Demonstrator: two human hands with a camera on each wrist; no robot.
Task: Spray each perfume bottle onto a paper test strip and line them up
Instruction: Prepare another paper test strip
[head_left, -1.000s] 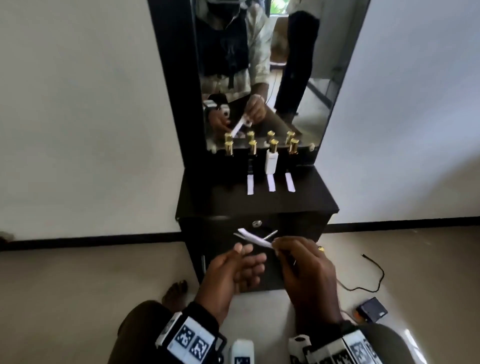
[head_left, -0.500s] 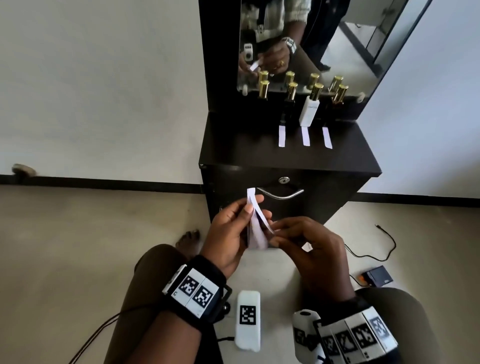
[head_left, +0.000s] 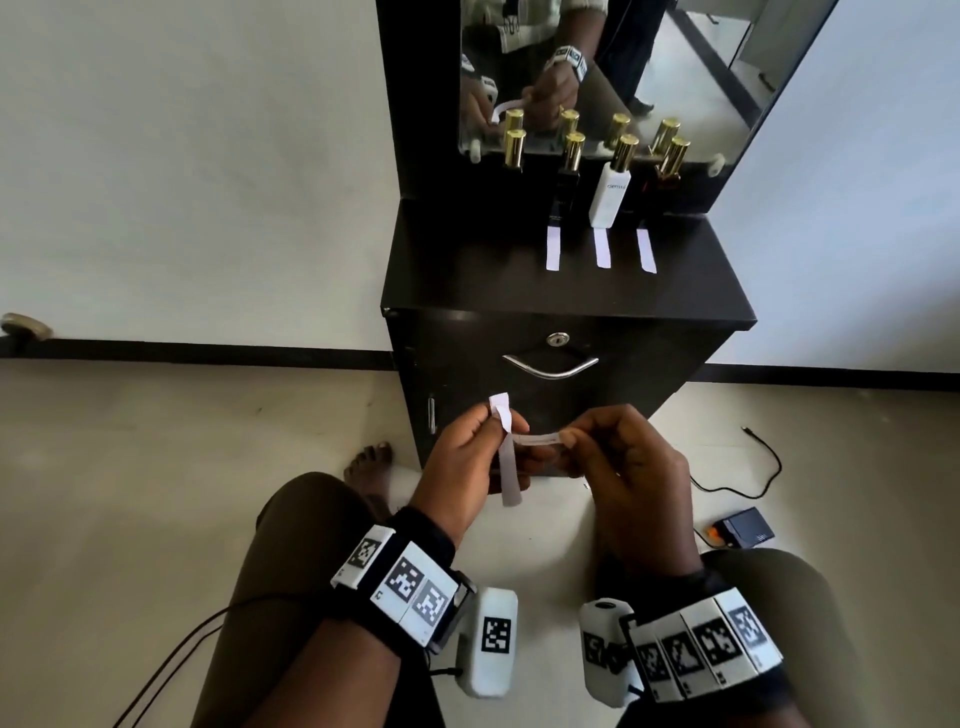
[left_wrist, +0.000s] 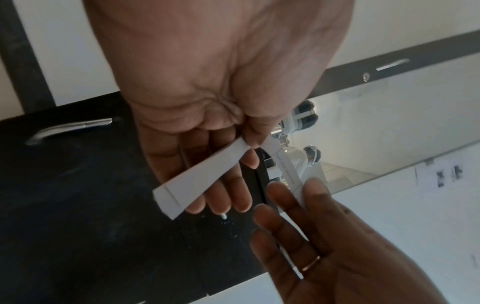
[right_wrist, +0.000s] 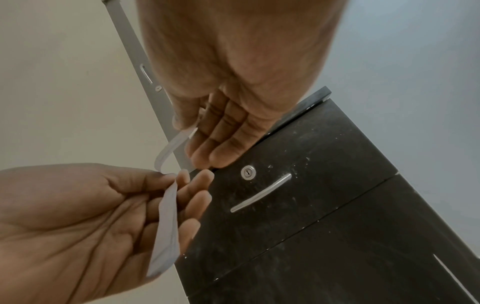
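My left hand (head_left: 500, 422) pinches a small bunch of white paper strips (head_left: 509, 470) between thumb and forefinger, one end hanging down. My right hand (head_left: 567, 441) pinches the far end of one paper strip (head_left: 540, 439) stretched sideways from that pinch. The left wrist view shows the hanging strips (left_wrist: 200, 181); the right wrist view shows the pulled strip (right_wrist: 166, 152) curving. Several gold-capped perfume bottles stand at the back of the black dresser top (head_left: 467, 280), among them a white bottle (head_left: 610, 195). Three strips (head_left: 601, 248) lie in a row before the bottles on the right.
The dresser has a mirror (head_left: 675, 78) behind the bottles and a drawer with a metal handle (head_left: 550, 366) just beyond my hands. On the floor to the right lie a small black device (head_left: 745, 530) and a cable. My foot (head_left: 369, 462) and knees are below.
The view has dropped closer to the hands. My right hand has drawn one strip out sideways to the right from the bunch that my left hand holds.
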